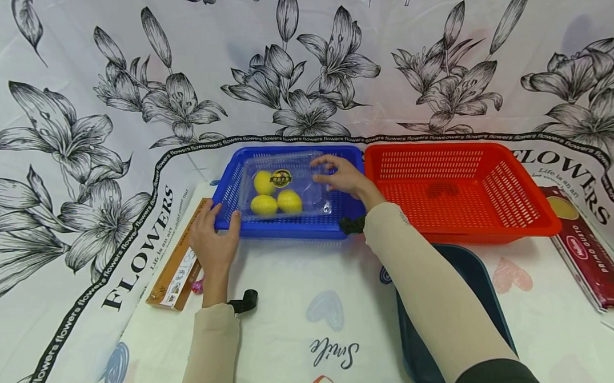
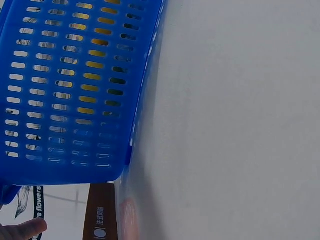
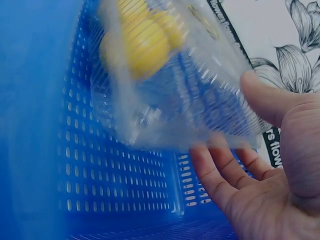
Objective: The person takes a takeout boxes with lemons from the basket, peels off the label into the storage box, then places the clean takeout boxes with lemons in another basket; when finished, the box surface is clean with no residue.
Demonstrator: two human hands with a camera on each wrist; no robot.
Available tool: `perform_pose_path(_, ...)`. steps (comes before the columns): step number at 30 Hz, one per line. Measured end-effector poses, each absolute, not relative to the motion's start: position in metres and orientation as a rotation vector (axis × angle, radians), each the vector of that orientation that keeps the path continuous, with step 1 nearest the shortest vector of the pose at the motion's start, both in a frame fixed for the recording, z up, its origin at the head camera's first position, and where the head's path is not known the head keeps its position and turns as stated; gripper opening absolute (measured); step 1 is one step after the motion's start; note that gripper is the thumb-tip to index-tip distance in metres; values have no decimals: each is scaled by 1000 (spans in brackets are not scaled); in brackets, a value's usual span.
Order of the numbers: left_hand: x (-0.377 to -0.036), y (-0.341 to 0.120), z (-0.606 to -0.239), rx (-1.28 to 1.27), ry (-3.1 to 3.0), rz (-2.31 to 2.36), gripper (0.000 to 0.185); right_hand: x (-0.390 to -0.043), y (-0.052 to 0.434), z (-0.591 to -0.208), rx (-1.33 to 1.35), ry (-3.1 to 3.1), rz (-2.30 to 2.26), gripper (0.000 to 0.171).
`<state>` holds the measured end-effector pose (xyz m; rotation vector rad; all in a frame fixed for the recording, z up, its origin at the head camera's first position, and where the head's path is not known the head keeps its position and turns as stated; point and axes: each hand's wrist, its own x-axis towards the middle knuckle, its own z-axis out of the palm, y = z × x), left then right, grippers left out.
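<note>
A clear plastic box (image 1: 312, 197) with yellow lemon-like fruit (image 1: 263, 205) inside and a dark and gold label overlaps the blue basket (image 1: 293, 232). My right hand (image 1: 339, 178) holds the box by its right end. In the right wrist view, the thumb is at one edge of the box (image 3: 165, 120) and the fingertips go behind another, with the box tilted over the basket. My left hand (image 1: 213, 241) is at the basket's front left corner, fingers spread and thumb close by the rim; the left wrist view shows the basket's slotted wall (image 2: 65, 100).
A red basket (image 1: 458, 233) stands right of the blue one. In front of it, a dark tray (image 1: 475, 270) lies partly under my right arm. A brown box (image 1: 174, 283) and a small pink item (image 1: 197, 286) are at left; a dark red package (image 1: 592, 253) lies far right.
</note>
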<state>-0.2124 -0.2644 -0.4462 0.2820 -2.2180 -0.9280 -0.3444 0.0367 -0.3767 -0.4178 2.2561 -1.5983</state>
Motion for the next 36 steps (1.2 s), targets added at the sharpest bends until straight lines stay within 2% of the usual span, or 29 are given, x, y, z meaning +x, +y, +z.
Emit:
perform_pose_path(19,-213,-262,-447,289,-2236,-944,55,-342,41,-377,-450,2389,-1513,54)
perform_pose_path(36,-214,-264,-446,303,-2245,-921,57,-331,53,-364,-441,2381,-1773,60)
